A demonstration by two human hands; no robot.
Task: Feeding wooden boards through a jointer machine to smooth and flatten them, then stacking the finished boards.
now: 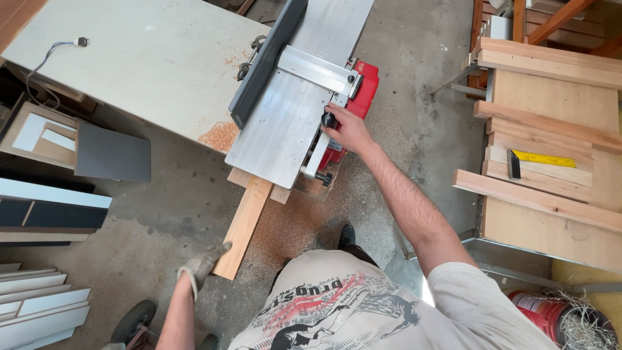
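The bare right hand [348, 129] closes on a black knob [330, 120] at the planer's [285, 123] edge; the gloved left hand [202, 264] touches a pale, long plank's [243, 223] end, fingers loosely curled

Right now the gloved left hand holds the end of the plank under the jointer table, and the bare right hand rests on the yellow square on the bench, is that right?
Not quite. The head view shows the right hand on the black knob at the jointer edge, not on the yellow square. The gloved left hand does hold the plank.

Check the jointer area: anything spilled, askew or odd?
Yes. Sawdust covers the floor under the jointer, and a small pile sits at the table edge. The board sticks out slanted below the jointer.
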